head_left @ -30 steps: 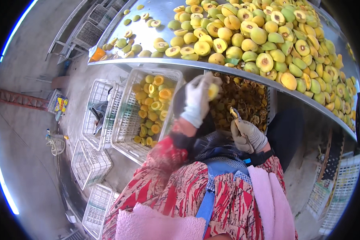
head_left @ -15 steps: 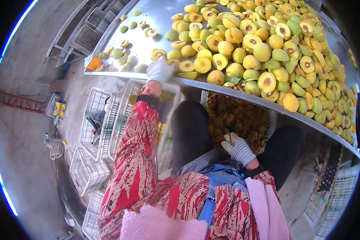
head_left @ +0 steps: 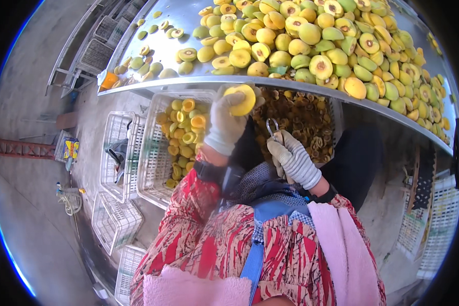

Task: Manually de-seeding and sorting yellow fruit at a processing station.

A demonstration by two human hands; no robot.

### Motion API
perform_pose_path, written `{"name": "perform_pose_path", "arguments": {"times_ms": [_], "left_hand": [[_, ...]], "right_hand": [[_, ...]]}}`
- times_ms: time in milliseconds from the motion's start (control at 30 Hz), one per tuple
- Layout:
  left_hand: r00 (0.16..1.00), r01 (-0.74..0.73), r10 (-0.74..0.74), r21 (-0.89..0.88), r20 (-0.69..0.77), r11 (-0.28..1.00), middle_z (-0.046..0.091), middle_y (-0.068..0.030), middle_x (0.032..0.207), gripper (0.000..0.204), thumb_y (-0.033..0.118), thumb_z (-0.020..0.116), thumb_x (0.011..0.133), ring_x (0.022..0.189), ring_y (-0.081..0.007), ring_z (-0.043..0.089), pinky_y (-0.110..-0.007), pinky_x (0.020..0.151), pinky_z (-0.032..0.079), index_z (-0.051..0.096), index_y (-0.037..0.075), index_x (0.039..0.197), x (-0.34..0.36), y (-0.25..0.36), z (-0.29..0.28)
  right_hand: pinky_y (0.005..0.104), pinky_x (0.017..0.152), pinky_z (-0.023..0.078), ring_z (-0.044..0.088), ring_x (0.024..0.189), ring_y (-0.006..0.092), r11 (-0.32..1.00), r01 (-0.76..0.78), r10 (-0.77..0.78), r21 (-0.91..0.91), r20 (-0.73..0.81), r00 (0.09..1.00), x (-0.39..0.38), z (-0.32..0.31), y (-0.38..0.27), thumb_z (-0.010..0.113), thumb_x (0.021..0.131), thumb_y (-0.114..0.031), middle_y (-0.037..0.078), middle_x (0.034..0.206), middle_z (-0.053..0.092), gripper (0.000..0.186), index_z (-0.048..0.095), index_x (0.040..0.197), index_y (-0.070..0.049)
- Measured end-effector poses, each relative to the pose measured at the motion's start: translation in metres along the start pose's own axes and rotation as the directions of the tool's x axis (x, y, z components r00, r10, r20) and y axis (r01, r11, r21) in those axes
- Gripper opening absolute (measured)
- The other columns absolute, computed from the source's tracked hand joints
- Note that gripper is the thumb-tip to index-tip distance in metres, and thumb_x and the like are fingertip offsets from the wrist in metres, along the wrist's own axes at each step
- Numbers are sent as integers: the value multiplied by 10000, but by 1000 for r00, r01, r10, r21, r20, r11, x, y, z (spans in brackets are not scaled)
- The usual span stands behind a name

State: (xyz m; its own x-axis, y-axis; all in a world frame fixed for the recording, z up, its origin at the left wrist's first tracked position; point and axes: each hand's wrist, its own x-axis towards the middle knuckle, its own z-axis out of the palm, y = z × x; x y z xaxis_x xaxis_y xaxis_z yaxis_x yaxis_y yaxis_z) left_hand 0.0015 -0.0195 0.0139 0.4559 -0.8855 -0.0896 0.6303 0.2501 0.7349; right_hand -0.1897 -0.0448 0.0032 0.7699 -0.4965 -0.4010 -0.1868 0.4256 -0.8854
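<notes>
My left hand (head_left: 223, 121), in a pale work glove, is closed round a yellow peach half (head_left: 243, 100) just below the table's front edge. In my right hand (head_left: 297, 160), also gloved, is a looped metal pitting tool (head_left: 273, 125); its bright loop points up and its handle is hidden in my fingers. The two hands are apart, the tool a little right of and below the fruit. Ahead, a large pile of halved yellow-green peaches (head_left: 311, 33), many with pits showing, covers the metal table (head_left: 188, 79).
Left of my knees stands a white crate (head_left: 148, 153) with hollowed peach halves (head_left: 186, 127). A bin of brown pits and scraps (head_left: 306, 120) sits under the table edge. More white crates (head_left: 118, 219) are at the left. An orange cup (head_left: 107, 80) lies at the table's left corner.
My left hand has come back from the table edge toward my body with a peach half in it. My right hand has risen slightly, and the tool's loop now shows.
</notes>
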Motion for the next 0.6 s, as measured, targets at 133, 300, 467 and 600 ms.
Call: {"name": "perform_pose_path", "arguments": {"times_ms": [133, 300, 467, 600], "left_hand": [[999, 45, -44, 26, -32, 999, 585, -159, 1057, 327, 138, 589, 788, 944, -294, 591, -423, 817, 510, 492, 27, 1080, -27, -37, 14], [960, -277, 253, 517, 117, 810, 579, -134, 1011, 250, 235, 513, 911, 905, -234, 598, -348, 777, 512, 497, 36, 1061, -42, -58, 22], [945, -312, 319, 518, 78, 796, 592, -116, 988, 208, 240, 487, 929, 873, -236, 602, -370, 772, 519, 522, 55, 1017, -45, -67, 28], [973, -73, 121, 236, -195, 969, 598, -123, 949, 198, 239, 511, 918, 808, -223, 614, -362, 700, 548, 512, 42, 937, -43, -70, 31]], "right_hand": [[244, 578, 386, 429, 650, 72, 988, 157, -157, 4, -72, 985, -4, 3, 4, 553, 883, -200, 1, 729, 498, 158, 533, 959, -63], [258, 520, 375, 434, 550, 100, 980, 137, -158, -144, -143, 977, -4, 3, 6, 525, 901, -236, 21, 686, 496, 174, 521, 973, -78], [210, 347, 321, 361, 371, 62, 960, 234, -260, -153, -183, 948, 6, 1, 23, 511, 917, -241, -24, 584, 455, 135, 523, 949, -110], [331, 701, 459, 547, 732, 200, 982, 44, -68, -182, -131, 989, 3, 0, 14, 484, 899, -304, 136, 808, 579, 342, 536, 1066, -10]]}}
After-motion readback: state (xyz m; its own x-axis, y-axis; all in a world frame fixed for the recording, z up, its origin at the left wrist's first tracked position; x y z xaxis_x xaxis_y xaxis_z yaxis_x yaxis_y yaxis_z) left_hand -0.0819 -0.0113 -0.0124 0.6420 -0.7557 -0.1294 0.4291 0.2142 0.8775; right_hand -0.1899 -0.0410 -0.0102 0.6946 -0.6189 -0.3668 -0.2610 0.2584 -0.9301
